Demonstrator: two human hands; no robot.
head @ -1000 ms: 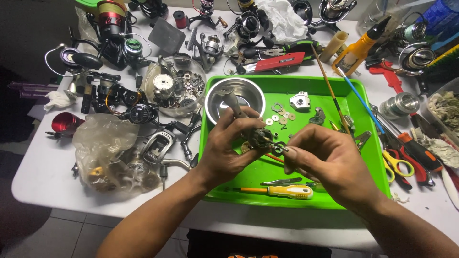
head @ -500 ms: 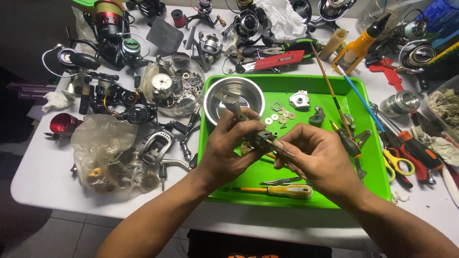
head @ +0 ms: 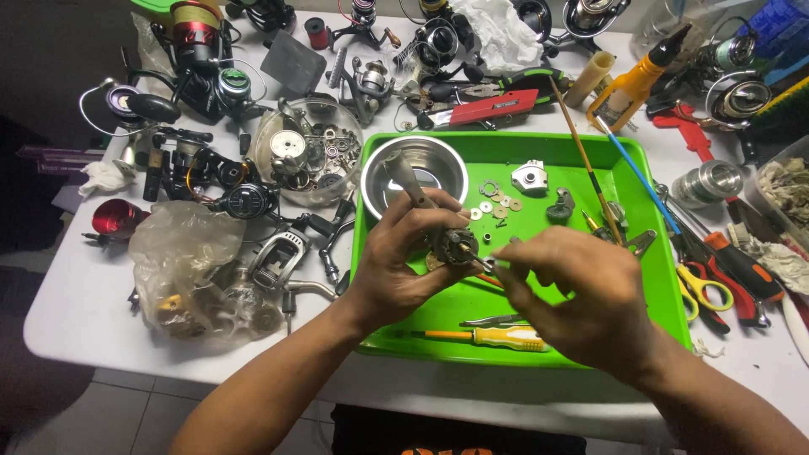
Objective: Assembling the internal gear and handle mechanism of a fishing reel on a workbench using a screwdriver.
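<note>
My left hand (head: 396,265) grips a fishing reel body (head: 447,244) by its stem, held above a green tray (head: 590,156). My right hand (head: 581,295) pinches a small metal part (head: 490,264) against the reel body's side, fingers curled around it. Washers and small gears (head: 493,202) lie loose on the tray behind the hands, next to a steel bowl (head: 434,164). A yellow-handled screwdriver (head: 493,337) and tweezers (head: 493,320) lie at the tray's front edge, just under my hands.
A clear bowl of parts (head: 308,152) and several dismantled reels (head: 202,59) crowd the white table to the left. A plastic bag of parts (head: 190,270) lies front left. Scissors (head: 704,286), red pliers (head: 742,270), an orange bottle (head: 632,84) and a red utility knife (head: 493,105) lie right and behind.
My right hand has shifted slightly left and closed in on the reel body's side. My left hand keeps the reel in nearly the same place.
</note>
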